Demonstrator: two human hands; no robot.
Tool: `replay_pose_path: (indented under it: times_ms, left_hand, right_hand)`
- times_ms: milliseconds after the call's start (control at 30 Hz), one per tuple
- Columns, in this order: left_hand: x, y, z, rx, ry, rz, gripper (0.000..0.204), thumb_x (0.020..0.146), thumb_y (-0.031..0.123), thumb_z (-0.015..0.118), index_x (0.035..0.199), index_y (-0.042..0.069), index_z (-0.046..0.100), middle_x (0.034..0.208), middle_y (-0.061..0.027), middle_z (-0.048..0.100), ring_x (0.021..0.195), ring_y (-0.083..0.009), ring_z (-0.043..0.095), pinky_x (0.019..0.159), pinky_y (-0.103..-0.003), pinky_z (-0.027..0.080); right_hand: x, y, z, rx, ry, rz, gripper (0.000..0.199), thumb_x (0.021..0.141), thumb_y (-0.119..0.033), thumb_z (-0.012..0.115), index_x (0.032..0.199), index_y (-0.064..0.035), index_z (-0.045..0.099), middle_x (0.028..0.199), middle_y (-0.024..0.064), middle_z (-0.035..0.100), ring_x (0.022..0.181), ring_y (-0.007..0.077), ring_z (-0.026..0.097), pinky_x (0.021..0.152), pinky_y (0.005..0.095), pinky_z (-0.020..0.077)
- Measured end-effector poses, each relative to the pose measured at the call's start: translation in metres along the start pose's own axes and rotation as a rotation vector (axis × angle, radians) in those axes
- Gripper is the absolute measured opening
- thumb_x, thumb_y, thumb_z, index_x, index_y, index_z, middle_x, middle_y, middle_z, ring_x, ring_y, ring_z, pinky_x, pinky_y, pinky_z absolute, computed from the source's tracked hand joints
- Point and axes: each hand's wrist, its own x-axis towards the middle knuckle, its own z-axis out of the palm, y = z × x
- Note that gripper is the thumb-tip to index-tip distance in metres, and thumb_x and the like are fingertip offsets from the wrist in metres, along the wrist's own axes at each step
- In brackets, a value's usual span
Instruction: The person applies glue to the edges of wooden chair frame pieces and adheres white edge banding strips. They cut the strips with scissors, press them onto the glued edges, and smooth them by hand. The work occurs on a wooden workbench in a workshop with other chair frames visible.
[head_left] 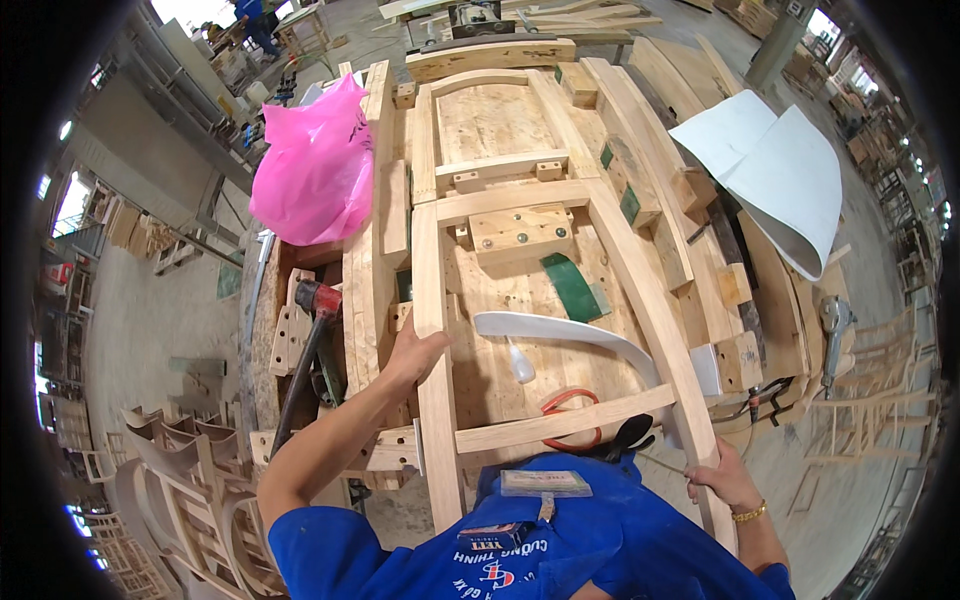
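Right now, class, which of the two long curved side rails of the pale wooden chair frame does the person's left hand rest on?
The left hand rests on the left side rail, beside the red-headed hammer; the right hand grips the other rail.

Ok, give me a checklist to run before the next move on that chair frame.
1. Left hand on the left rail: ok, palm against it.
2. Right hand on the right rail: ok, gripping near its lower end.
3. Lower crosspiece seated between rails: cannot tell, joints unclear.
4. Frame lying flat in the jig: ok, looks flat.
5. Mallet within reach: ok, just left of the left hand.
6. Red-handled pliers clear of the frame: not ok, under the crosspiece.
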Motion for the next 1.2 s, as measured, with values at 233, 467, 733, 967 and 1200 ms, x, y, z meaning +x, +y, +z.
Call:
replay_pose_path:
  times_ms: [233, 467, 733, 967, 1200]
  left_hand:
    - [-0.002, 0.0, 0.0, -0.003, -0.01, 0.011, 0.065, 0.084, 0.014, 0.061, 0.141, 0.003, 0.031, 0.12, -0.0091, 0.053, 0.108, -0.0176, 0.053, 0.094, -0.032, 0.042]
    - [0.003, -0.01, -0.002, -0.086, -0.03, 0.033, 0.061, 0.088, 0.014, 0.06, 0.14, 0.004, 0.031, 0.126, -0.0102, 0.05, 0.114, -0.0187, 0.051, 0.097, -0.033, 0.041]
    - [-0.001, -0.007, 0.0, -0.133, -0.048, 0.067, 0.062, 0.089, 0.012, 0.06, 0.143, 0.004, 0.029, 0.131, -0.0092, 0.05, 0.117, -0.0177, 0.05, 0.1, -0.032, 0.039]
    - [0.007, -0.01, -0.002, -0.066, -0.088, 0.181, 0.07, 0.085, 0.016, 0.066, 0.143, 0.004, 0.028, 0.131, -0.0122, 0.05, 0.119, -0.0178, 0.048, 0.101, -0.033, 0.038]
    - [0.013, -0.027, -0.007, -0.058, -0.017, 0.108, 0.076, 0.082, 0.016, 0.068, 0.143, 0.002, 0.025, 0.13, -0.0141, 0.048, 0.118, -0.0202, 0.048, 0.102, -0.032, 0.038]
  right_hand:
    - [-0.007, -0.012, 0.004, -0.02, 0.027, 0.046, 0.056, 0.074, 0.004, 0.063, 0.127, 0.0046, 0.044, 0.081, 0.0093, 0.06, 0.055, 0.016, 0.06, 0.05, 0.0288, 0.0505]
    - [-0.007, -0.015, 0.002, -0.033, 0.03, 0.055, 0.059, 0.074, 0.002, 0.064, 0.129, 0.004, 0.044, 0.079, 0.0088, 0.06, 0.055, 0.0156, 0.06, 0.05, 0.0286, 0.051]
    - [-0.002, -0.012, 0.0, -0.027, 0.029, 0.051, 0.051, 0.074, 0.003, 0.062, 0.122, 0.0048, 0.046, 0.075, 0.0094, 0.059, 0.053, 0.0175, 0.06, 0.049, 0.0305, 0.0519]
    - [0.005, 0.008, 0.004, -0.057, 0.098, 0.043, 0.042, 0.073, -0.001, 0.062, 0.111, 0.0058, 0.046, 0.073, 0.0106, 0.057, 0.049, 0.0196, 0.058, 0.043, 0.0322, 0.0501]
    - [0.001, 0.01, 0.0, -0.161, 0.132, -0.013, 0.044, 0.071, -0.01, 0.066, 0.107, 0.0053, 0.045, 0.075, 0.0125, 0.058, 0.049, 0.0216, 0.057, 0.045, 0.0335, 0.05]
